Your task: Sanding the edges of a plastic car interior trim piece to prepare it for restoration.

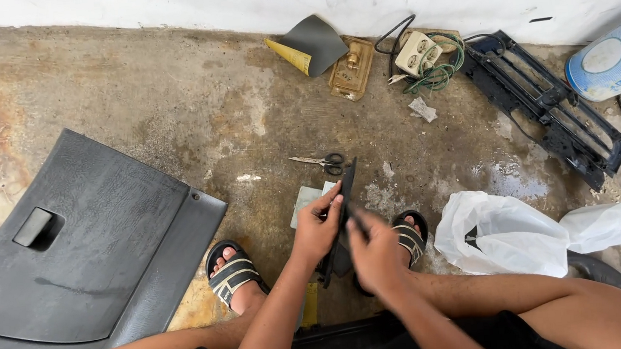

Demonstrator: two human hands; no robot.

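My left hand (317, 227) grips a thin black plastic panel piece (347, 182) that stands on edge between my feet, fingers along its upper side. My right hand (373, 252) is closed against the same piece lower down, pinching something small and dark at its face; what it pinches is too small to tell. Scissors (322, 163) lie on the concrete floor just beyond the piece. A pale flat sheet (304, 199) lies under my left hand.
A large dark grey glovebox lid (82, 249) lies at left. Along the wall are sandpaper (309, 44), a brass plate (352, 68), a socket strip with green cable (420, 54), a black frame (547, 106) and a bucket (614, 58). White plastic bags (506, 235) lie at right.
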